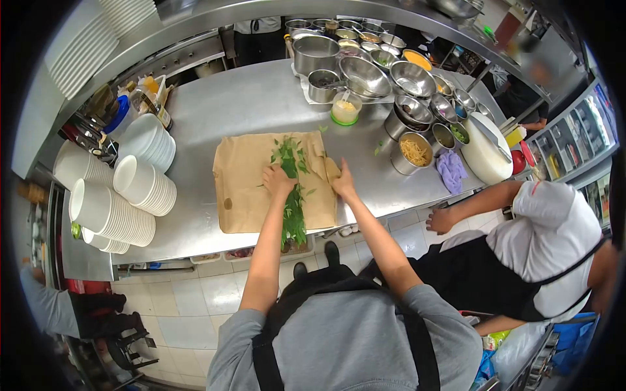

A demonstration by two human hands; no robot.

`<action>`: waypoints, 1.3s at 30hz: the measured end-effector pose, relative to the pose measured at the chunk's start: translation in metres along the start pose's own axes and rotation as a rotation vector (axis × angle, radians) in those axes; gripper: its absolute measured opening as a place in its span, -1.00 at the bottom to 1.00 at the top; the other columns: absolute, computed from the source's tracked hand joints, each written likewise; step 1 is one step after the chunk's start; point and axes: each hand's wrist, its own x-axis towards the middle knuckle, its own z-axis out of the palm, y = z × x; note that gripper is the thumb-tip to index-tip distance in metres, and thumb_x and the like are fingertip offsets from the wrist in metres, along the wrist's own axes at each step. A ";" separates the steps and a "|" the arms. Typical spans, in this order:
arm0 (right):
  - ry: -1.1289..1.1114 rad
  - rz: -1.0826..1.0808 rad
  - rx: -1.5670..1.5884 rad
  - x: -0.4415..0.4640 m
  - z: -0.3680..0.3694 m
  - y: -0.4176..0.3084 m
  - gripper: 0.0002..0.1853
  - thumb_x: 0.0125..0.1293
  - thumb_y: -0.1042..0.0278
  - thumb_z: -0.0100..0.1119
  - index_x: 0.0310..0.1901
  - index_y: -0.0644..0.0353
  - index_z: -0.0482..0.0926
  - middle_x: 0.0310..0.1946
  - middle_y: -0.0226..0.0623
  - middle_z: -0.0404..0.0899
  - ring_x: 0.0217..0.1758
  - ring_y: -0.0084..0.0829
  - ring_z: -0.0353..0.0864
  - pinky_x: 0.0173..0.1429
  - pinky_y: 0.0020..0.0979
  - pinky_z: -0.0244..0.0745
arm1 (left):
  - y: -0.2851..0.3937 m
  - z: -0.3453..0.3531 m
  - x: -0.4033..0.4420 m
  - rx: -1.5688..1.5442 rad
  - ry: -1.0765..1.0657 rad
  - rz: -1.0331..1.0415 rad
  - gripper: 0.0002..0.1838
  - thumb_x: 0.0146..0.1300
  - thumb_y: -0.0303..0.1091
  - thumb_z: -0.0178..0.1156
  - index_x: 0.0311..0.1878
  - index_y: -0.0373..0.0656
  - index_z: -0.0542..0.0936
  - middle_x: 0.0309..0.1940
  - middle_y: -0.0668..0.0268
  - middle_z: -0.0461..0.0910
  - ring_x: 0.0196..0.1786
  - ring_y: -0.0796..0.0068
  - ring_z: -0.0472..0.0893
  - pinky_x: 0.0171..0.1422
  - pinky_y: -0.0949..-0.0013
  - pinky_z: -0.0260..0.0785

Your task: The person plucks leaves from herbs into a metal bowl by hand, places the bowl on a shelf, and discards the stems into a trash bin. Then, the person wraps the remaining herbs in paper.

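A flat sheet of brown paper (244,166), perhaps an opened bag, lies on the steel counter. Long leafy green herb sprigs (295,218) run down its middle and hang past the front edge. My left hand (279,181) presses down at the left side of the sprigs, its fingers curled in on them. At the paper's right edge, my right hand (342,181) pinches a folded-up flap of the paper between thumb and fingers. Small loose leaves lie around the sprigs.
Stacked white bowls (114,212) stand at the left. Steel pots and bowls (365,77) of ingredients crowd the back right, near a green-based tub (346,107). A knife (492,137) rests on a round white board (484,156). A co-worker in an apron (482,274) stands close at right.
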 end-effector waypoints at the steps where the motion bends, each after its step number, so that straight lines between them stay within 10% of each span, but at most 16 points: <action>1: -0.040 0.062 0.059 0.001 -0.008 0.000 -0.24 -0.02 0.56 0.09 0.31 0.22 0.12 0.08 0.15 0.39 0.16 0.00 0.39 0.19 -0.28 0.31 | 0.003 0.001 0.000 -0.009 0.010 0.020 -0.20 -0.26 -0.21 0.47 0.05 -0.30 0.26 0.16 -0.03 0.23 0.16 -0.01 0.30 0.17 0.10 0.21; 10: -0.440 -0.099 0.024 0.019 -0.017 0.005 -0.44 0.05 0.33 0.18 0.14 0.26 0.38 -0.04 0.07 0.49 0.10 -0.09 0.46 0.13 -0.24 0.35 | 0.038 0.010 0.008 -0.220 -0.138 0.161 -0.26 -0.13 -0.28 0.39 0.15 -0.30 0.30 0.00 -0.15 0.43 0.02 -0.01 0.49 0.08 0.15 0.37; 18: -0.085 -0.817 -0.291 0.161 0.005 -0.006 -0.64 0.07 0.61 -0.04 -0.04 0.32 0.50 -0.09 -0.02 0.48 0.02 0.00 0.41 0.10 -0.19 0.35 | 0.033 -0.024 0.014 -0.016 0.181 0.295 -0.53 0.03 -0.42 0.24 0.07 -0.24 0.45 0.02 -0.03 0.42 0.08 -0.01 0.42 0.18 0.19 0.27; 24: -0.232 -0.720 -0.574 0.133 0.001 0.004 -0.65 -0.02 0.70 -0.02 -0.13 0.30 0.52 -0.07 -0.10 0.44 0.02 -0.11 0.40 0.07 -0.30 0.39 | 0.073 -0.018 -0.011 -0.279 -0.012 0.504 -0.57 0.00 -0.55 0.19 0.03 -0.26 0.47 0.00 0.09 0.44 0.10 0.02 0.39 0.15 0.25 0.28; 29: -0.261 -0.624 -0.139 0.069 -0.049 0.019 -0.57 -0.08 0.79 -0.11 -0.11 0.33 0.52 -0.13 -0.06 0.48 -0.03 -0.01 0.44 0.05 -0.25 0.38 | 0.096 0.016 0.000 0.049 -0.035 0.747 -0.53 -0.10 -0.51 0.27 -0.01 -0.24 0.49 -0.01 0.17 0.45 0.14 0.15 0.36 0.24 0.17 0.16; 34: 0.089 -0.404 -0.307 0.070 -0.098 0.030 -0.59 -0.04 0.77 -0.09 -0.10 0.31 0.53 -0.07 -0.07 0.45 0.04 -0.06 0.42 0.05 -0.24 0.40 | 0.108 0.060 0.015 0.534 0.054 0.849 -0.62 -0.17 -0.49 0.27 -0.16 -0.16 0.56 -0.11 0.20 0.53 0.08 0.26 0.42 0.28 0.00 -0.02; 39: 0.266 -0.226 -0.599 0.085 -0.114 0.052 -0.64 -0.07 0.78 -0.07 -0.16 0.38 0.49 -0.05 0.00 0.38 0.00 -0.01 0.36 0.08 -0.17 0.35 | 0.116 0.065 0.016 0.554 -0.070 0.778 -0.73 -0.15 -0.51 0.26 -0.27 -0.15 0.61 -0.37 0.20 0.61 -0.20 0.27 0.60 0.07 0.19 0.28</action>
